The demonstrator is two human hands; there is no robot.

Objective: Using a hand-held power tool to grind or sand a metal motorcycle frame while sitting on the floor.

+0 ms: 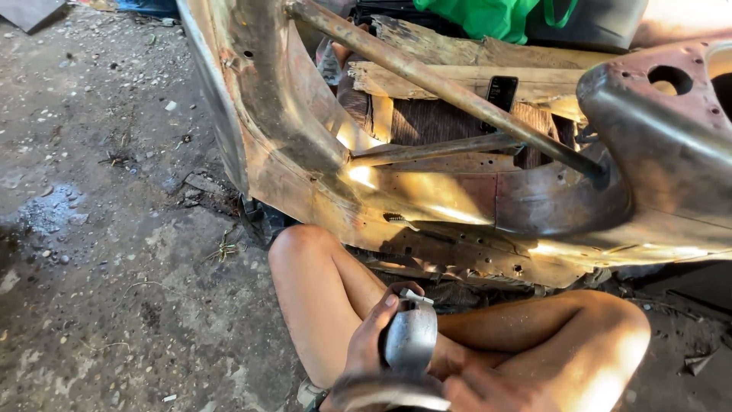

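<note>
Gripping a curved grey metal piece (pixel 410 339) low in the frame, the left hand (pixel 371 336) is wrapping its fingers round the piece's left edge, thumb pressing near the top, where a small pale tab is sticking out. That hold is keeping the piece upright and steady over the lap, likely so it can be looked at or worked close to the body. The right hand (pixel 488 389) is sitting at the bottom edge just right of the piece, fingers curled; whether it is gripping the piece's lower end or only resting beside it is not showing. The piece is lying between the two hands, touching the left and at least very near the right, with a darker rounded rim (pixel 389 393) curving beneath it. Bare legs are folding around the hands, one knee (pixel 301 244) rising at left, the other (pixel 610 320) lying out to the right, bracing the seated person on the ground. Just beyond the knees a rusted car body shell (pixel 427 198) is standing, its lower edge sitting close above the legs. A rusty bar (pixel 442 84) is crossing the shell diagonally, and weathered planks (pixel 465 65) are lying inside it with a dark phone (pixel 501 93) resting on them. Green cloth (pixel 488 17) is bunching at the top. Gravelly, stained concrete (pixel 114 252) is spreading out to the left.
</note>
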